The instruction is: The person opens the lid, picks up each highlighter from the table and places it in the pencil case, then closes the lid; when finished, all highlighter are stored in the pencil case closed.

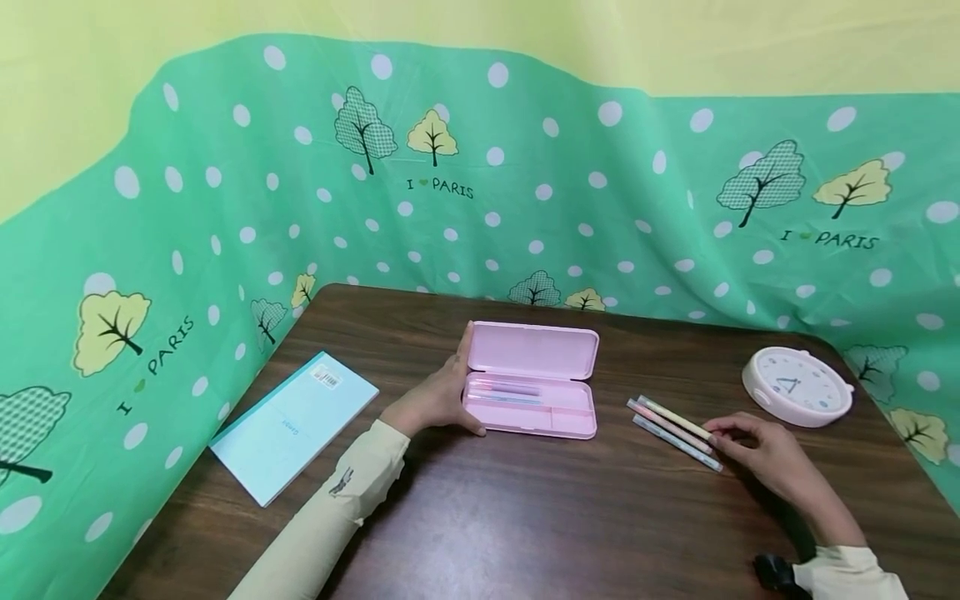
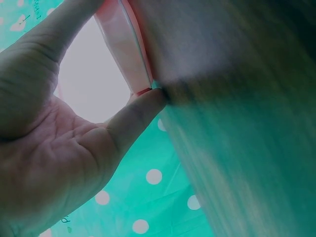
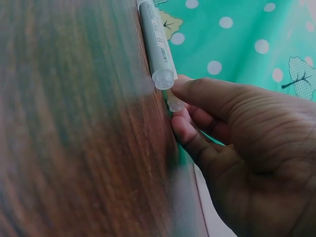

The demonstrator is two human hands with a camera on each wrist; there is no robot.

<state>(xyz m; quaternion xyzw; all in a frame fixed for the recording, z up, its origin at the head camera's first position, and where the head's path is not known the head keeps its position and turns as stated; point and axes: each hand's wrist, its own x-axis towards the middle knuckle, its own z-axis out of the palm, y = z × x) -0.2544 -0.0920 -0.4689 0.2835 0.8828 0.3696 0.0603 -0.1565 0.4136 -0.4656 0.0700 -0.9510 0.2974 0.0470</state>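
Observation:
A pink pencil case (image 1: 532, 421) lies open on the table, lid (image 1: 534, 350) tipped back, several slim pens (image 1: 506, 392) in its upper compartment. My left hand (image 1: 435, 396) grips the case's left side, thumb at the front corner and fingers up along the lid; the left wrist view shows the case edge (image 2: 126, 47) between them. To the right lie three pens side by side: yellow (image 1: 675, 417), pink (image 1: 671, 427) and blue-grey (image 1: 677, 443). My right hand (image 1: 765, 450) pinches their near ends with thumb and fingertips, the light grey pen (image 3: 157, 44) closest to the right wrist camera.
A light blue notebook (image 1: 296, 429) lies at the left of the brown wooden table (image 1: 480, 517). On the right, behind my right hand, is a white round clock (image 1: 798, 383). A green dotted cloth (image 1: 480, 208) hangs along the table's far edge and sides.

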